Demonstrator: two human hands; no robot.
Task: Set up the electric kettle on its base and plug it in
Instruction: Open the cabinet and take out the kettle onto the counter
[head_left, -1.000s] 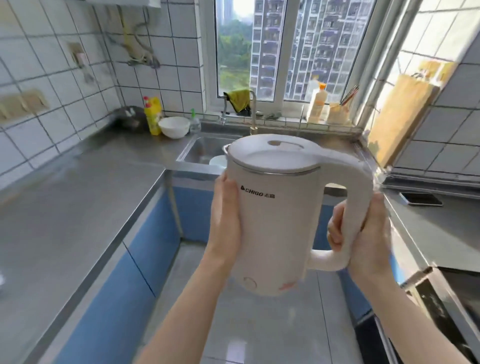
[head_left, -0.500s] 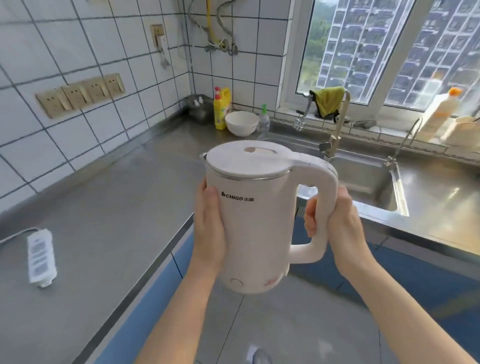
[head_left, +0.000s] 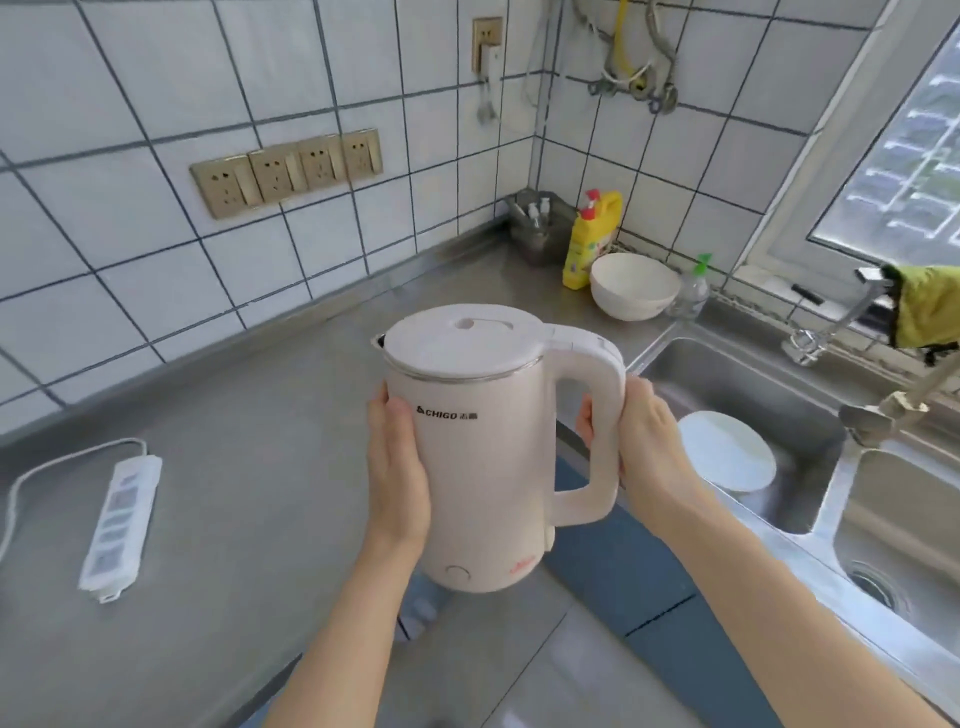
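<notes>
Nearest, the left hand (head_left: 397, 467) presses flat against the side of the kettle (head_left: 478, 447) and the right hand (head_left: 641, 447) is wrapped around its handle, so the kettle hangs upright in the air over the edge of the counter (head_left: 249, 467), resting on nothing. It is cream-white, lid closed, with a dark brand mark on its side, and no base or cord of its own shows. Setting it down and plugging in both seem left to do; a power strip (head_left: 122, 525) lies on the counter to the left, and wall sockets (head_left: 288, 174) sit beyond.
</notes>
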